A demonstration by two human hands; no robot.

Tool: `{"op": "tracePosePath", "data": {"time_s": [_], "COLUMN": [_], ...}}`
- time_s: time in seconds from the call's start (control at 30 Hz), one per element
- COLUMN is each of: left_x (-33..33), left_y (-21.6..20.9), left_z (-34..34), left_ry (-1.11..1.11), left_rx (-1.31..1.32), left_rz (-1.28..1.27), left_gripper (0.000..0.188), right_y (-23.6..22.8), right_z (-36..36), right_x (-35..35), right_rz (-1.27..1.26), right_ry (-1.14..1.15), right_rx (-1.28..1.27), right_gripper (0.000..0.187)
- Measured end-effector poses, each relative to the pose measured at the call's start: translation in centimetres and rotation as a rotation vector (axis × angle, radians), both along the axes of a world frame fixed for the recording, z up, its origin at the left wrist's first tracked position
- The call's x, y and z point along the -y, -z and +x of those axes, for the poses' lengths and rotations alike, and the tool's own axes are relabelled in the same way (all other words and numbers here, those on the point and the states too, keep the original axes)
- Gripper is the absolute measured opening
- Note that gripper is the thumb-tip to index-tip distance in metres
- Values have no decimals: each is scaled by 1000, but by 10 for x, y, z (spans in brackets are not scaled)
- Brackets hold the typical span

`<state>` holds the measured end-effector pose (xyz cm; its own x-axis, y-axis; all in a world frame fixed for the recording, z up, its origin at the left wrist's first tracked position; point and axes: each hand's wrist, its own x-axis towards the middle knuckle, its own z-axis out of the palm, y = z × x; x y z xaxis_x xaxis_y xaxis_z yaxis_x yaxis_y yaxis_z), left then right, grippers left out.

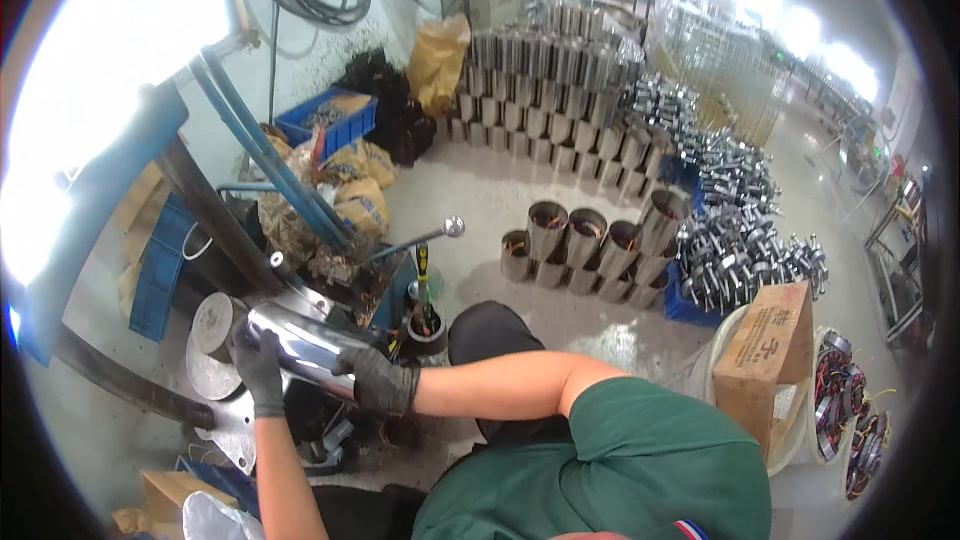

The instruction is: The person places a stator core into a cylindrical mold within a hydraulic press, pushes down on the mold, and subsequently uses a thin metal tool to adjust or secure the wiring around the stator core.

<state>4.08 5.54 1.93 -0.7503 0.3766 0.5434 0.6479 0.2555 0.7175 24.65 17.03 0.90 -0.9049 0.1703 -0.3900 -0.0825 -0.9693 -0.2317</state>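
A shiny metal cylinder point(303, 342) lies tilted between my gloved hands in front of a floor-standing machine. My left hand point(262, 368), in a dark glove, is closed round its left end. My right hand point(378, 380), gloved as well, grips the right end, with fingers partly hidden beneath. Just left of the cylinder is the machine's round metal block point(216, 326), close to my left hand. I cannot tell whether the cylinder touches that block.
Several metal cylinders point(585, 232) with wires inside stand on the floor ahead, and taller stacks point(535, 90) rise behind. Shafted metal parts point(740, 260) heap up at right beside a cardboard box point(765, 345). A lever with a ball end point(453, 227) sticks out from the machine near a screwdriver point(422, 265).
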Motion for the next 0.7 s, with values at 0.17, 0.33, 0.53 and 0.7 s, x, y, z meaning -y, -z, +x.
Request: {"op": "tracePosePath", "data": {"time_s": [0.17, 0.33, 0.53, 0.7], "left_x": [-30, -45, -56, -55], "left_y": [7, -20, -37, -43], "left_z": [-65, -57, -51, -58], "left_ry": [45, -228, -374, -475], "left_rx": [148, 113, 155, 143], "left_rz": [-264, -514, -639, -840], "left_gripper": [44, 47, 57, 65], "right_y": [32, 62, 75, 33], "right_z": [-5, -31, -44, -14], "right_x": [-10, -4, -11, -11], "right_rz": [381, 427, 504, 446], "right_ry": [-52, -12, -34, -33], "right_rx": [68, 42, 110, 137], "right_gripper": [31, 33, 31, 31]}}
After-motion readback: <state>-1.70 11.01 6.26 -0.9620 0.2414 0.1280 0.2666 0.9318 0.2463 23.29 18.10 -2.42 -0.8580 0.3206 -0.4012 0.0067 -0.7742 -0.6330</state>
